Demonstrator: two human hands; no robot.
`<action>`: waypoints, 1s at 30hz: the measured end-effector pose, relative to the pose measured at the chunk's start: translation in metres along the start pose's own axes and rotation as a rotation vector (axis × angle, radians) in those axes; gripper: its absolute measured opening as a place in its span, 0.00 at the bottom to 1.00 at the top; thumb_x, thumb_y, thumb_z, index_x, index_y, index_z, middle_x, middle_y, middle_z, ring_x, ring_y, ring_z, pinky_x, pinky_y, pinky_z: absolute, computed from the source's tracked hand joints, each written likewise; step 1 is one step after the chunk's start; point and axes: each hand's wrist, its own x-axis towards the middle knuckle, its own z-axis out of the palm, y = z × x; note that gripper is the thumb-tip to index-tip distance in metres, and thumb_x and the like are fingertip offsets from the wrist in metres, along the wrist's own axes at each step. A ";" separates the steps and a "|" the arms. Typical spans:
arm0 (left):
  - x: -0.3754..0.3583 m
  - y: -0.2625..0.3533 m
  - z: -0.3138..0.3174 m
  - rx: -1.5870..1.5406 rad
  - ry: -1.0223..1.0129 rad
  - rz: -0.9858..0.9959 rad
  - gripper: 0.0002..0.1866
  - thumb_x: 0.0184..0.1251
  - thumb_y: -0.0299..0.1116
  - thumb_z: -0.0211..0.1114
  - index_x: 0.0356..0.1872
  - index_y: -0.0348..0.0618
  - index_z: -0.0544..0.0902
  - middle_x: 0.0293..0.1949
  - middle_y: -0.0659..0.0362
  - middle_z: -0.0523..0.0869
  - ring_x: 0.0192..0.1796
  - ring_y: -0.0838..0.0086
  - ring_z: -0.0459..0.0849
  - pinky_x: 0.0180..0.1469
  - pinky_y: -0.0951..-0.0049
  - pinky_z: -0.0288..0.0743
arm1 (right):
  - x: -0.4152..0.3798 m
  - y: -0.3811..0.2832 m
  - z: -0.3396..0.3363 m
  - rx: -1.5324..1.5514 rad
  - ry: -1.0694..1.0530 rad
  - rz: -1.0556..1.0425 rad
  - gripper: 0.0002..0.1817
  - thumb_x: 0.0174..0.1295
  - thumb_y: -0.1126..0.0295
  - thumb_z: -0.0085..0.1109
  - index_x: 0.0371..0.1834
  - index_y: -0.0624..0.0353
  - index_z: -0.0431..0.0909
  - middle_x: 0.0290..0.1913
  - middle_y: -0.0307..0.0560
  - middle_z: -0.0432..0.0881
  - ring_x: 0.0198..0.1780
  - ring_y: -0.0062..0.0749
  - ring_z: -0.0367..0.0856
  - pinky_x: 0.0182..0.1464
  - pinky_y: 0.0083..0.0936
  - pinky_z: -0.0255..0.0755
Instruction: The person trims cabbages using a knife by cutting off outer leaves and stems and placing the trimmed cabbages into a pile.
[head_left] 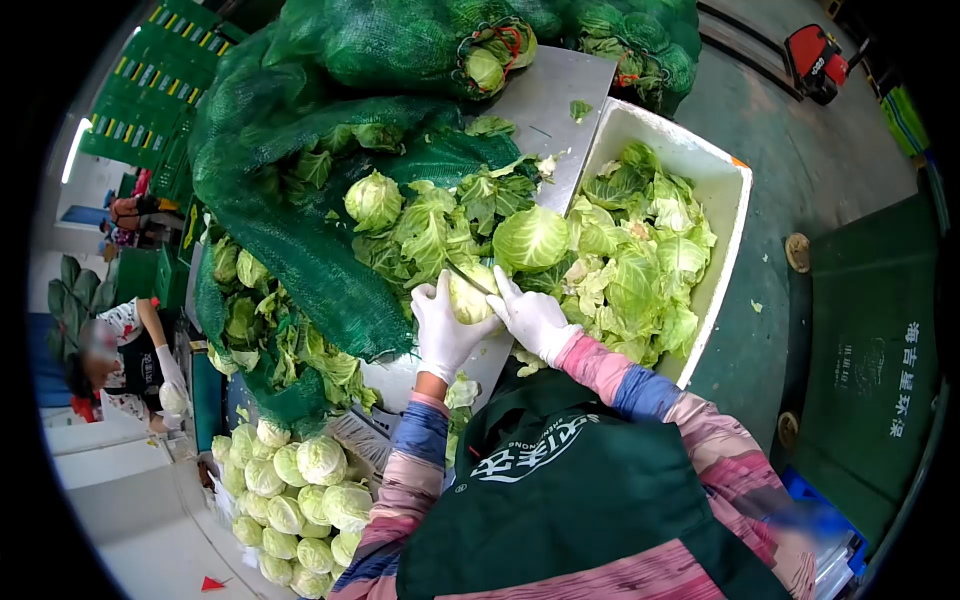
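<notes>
On the metal table, a pale cabbage (467, 297) sits between my two white-gloved hands. My left hand (446, 325) is wrapped round its left side. My right hand (532, 315) is closed at the cabbage's right side, at the end of a thin dark blade (468, 278) that lies across the top; the handle is hidden in the fingers. Just beyond lies a large loose leaf (531, 240) among other leaves. Another whole cabbage (373, 202) rests farther back on the left.
A white foam box (722, 190) of leaves stands on the right. Green net sacks (400, 50) lie at the back and left. Trimmed cabbages (300, 490) are piled at lower left. A co-worker (130, 350) stands at far left, and a green bin (870, 350) at right.
</notes>
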 end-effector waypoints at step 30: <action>-0.087 -0.047 0.009 -0.501 0.078 -0.048 0.59 0.32 0.28 0.84 0.71 0.42 0.58 0.60 0.50 0.62 0.63 0.58 0.67 0.67 0.63 0.65 | 0.032 0.075 -0.001 -0.022 0.041 0.172 0.16 0.66 0.52 0.51 0.43 0.51 0.80 0.30 0.56 0.84 0.32 0.48 0.84 0.37 0.40 0.77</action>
